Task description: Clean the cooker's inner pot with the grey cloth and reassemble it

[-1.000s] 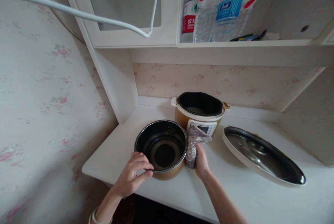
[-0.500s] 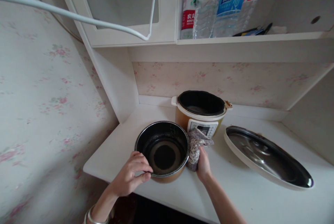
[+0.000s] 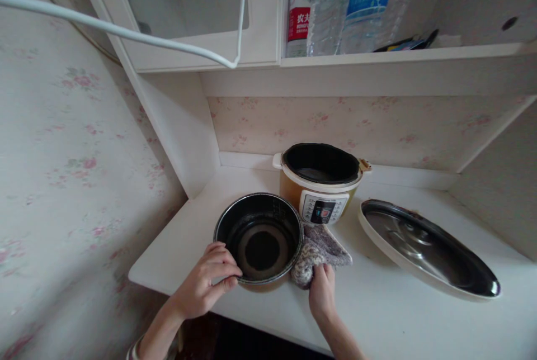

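A round inner pot (image 3: pixel 262 245), black inside with a golden-brown outside, sits on the white counter. My left hand (image 3: pixel 210 277) grips its near-left rim, fingers over the edge and thumb outside. In my right hand (image 3: pixel 323 290) is a bunched, patterned grey-brown cloth (image 3: pixel 321 251), which lies against the pot's right outer side. Part of the cloth spreads out flat on the counter to the right. Just behind stands the rice cooker body (image 3: pixel 321 181), lidless, with a dark hollow and a control panel facing me.
To the right a large oval lid (image 3: pixel 428 248) lies with its metal inner side up. Above, a shelf (image 3: pixel 394 55) holds several plastic bottles (image 3: pixel 369 5). A white cable (image 3: pixel 126 30) hangs across the upper left, before a cabinet door.
My right hand and the cloth have moved down toward me along the pot's right side. The cooker's panel is now uncovered. My left hand stays on the rim.
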The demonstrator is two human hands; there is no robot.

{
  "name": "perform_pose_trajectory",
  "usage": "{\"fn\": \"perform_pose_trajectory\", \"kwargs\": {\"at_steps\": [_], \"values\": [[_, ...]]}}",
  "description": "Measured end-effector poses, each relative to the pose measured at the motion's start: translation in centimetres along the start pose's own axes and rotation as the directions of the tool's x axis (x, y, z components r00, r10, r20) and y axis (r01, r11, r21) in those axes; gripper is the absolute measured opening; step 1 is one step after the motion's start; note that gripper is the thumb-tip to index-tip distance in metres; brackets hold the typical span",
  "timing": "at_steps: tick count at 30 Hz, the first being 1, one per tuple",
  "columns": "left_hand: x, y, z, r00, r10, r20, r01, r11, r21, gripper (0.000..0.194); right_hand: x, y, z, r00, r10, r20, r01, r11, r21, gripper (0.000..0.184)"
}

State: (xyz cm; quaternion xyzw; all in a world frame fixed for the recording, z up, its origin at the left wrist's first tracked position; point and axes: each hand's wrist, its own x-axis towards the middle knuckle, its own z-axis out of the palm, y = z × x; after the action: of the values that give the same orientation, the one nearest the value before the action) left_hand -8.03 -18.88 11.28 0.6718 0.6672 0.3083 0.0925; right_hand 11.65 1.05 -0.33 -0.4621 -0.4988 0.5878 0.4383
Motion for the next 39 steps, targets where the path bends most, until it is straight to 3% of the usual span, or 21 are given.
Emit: {"fn": "perform_pose_trajectory", "kwargs": {"at_steps": [7, 14, 18, 21, 25, 28, 30, 33, 39], "values": [[0.6, -1.8, -1.0, 0.999, 0.032, 0.018, -0.034, 0.995, 0.098, 0.019, 0.4, -1.8, 1.3, 0.999, 0.001, 0.045, 0.002, 0.998, -0.06, 0.028], [-0.2, -3.8, -1.5, 0.993, 0.05, -0.102, -0.032, 0.983, 0.178, 0.022, 0.3, -3.6, 2.2, 0.989, -0.023, 0.148, 0.041, 0.992, -0.117, 0.031], [-0.3, -2.2, -1.4, 0.972, 0.003, -0.235, 0.049, 0.975, 0.215, 0.021, 0.1, -3.6, 2.3, 0.987, -0.018, 0.162, 0.038, 0.993, -0.116, 0.031], [0.7, 1.4, 0.2, 0.918, -0.114, -0.379, 0.184, 0.971, 0.154, 0.024, -0.1, -3.3, 2.6, 0.987, -0.022, 0.156, 0.042, 0.992, -0.123, 0.031], [3.7, 5.4, 4.3, 0.92, -0.171, -0.353, 0.231, 0.964, 0.134, 0.031, -0.1, -2.6, 3.2, 0.99, -0.061, 0.124, 0.076, 0.99, -0.118, 0.03], [5.6, 5.8, 6.8, 0.913, -0.166, -0.372, 0.26, 0.941, 0.218, 0.029, -0.1, -2.3, 3.2, 0.987, -0.076, 0.139, 0.092, 0.99, -0.109, 0.028], [6.0, 5.4, 7.5, 0.904, -0.184, -0.386, 0.289, 0.929, 0.233, 0.025, 0.0, -2.3, 3.1, 0.986, -0.081, 0.147, 0.097, 0.99, -0.107, 0.027], [5.5, 4.6, 7.0, 0.897, -0.203, -0.392, 0.298, 0.934, 0.198, 0.02, 0.2, -2.2, 3.2, 0.989, -0.101, 0.109, 0.112, 0.989, -0.097, 0.025], [2.8, 2.1, 3.9, 0.908, -0.223, -0.355, 0.289, 0.946, 0.146, 0.029, 1.2, -1.5, 4.3, 0.989, -0.134, 0.06, 0.137, 0.989, -0.052, 0.027]]}}
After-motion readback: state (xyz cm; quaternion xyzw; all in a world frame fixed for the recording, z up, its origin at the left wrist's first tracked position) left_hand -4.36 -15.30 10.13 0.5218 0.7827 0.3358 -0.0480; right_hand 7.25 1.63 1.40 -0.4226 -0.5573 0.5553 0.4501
